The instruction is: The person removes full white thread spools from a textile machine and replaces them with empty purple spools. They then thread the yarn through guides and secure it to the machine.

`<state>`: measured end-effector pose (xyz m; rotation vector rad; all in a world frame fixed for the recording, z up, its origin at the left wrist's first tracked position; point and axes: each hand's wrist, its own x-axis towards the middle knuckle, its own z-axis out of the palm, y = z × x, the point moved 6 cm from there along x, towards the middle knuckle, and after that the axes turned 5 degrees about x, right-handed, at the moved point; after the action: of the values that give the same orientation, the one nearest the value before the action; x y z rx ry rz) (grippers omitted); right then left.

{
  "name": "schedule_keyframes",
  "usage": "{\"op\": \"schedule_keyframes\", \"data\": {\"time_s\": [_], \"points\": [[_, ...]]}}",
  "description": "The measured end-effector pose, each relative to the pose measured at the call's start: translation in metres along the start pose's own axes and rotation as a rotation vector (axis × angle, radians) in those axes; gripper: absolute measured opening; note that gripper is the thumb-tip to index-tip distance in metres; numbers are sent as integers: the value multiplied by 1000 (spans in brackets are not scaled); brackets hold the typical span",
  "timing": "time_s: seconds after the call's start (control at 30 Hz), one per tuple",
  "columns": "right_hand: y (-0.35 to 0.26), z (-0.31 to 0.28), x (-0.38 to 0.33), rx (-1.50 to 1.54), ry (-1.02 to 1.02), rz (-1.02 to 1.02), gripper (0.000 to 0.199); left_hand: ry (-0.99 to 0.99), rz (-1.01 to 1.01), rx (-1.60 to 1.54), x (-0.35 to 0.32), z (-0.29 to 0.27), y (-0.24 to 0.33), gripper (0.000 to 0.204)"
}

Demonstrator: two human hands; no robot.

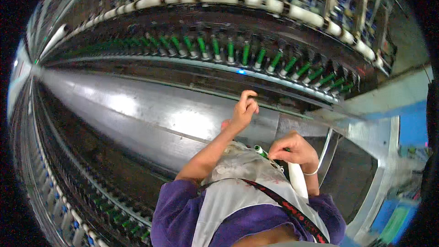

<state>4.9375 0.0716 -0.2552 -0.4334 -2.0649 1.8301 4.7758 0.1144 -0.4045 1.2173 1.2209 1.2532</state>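
Pale apron (228, 194) nearest camera, with green-and-white tube (259, 150) at waist, presumably kept there within easy reach. Right hand (295, 148) just beside it, fingers bent together, cannot tell whether clamped; left hand (244, 110) below green bobbins (245, 54), fingers curled, apart.

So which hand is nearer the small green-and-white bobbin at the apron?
Right. The right hand is close beside the bobbin, on its right; contact is unclear. The left hand is farther off, out ahead toward the row of green tubes.
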Motion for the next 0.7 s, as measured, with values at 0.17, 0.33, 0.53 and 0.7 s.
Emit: {"op": "schedule_keyframes", "data": {"time_s": [0.17,0.33,0.53,0.7], "points": [[7,-8,-13,15,16,118,10,-751,-82,984,-74,4,-136,67],[4,-17,-18,33,61,53,10,-892,-119,820,-123,-24,-162,81],[8,-15,2,-48,-49,66,10,-860,-229,784,-92,-8,-139,95],[33,-76,18,203,533,287,11,-654,-95,362,-33,-15,-60,62]]}}
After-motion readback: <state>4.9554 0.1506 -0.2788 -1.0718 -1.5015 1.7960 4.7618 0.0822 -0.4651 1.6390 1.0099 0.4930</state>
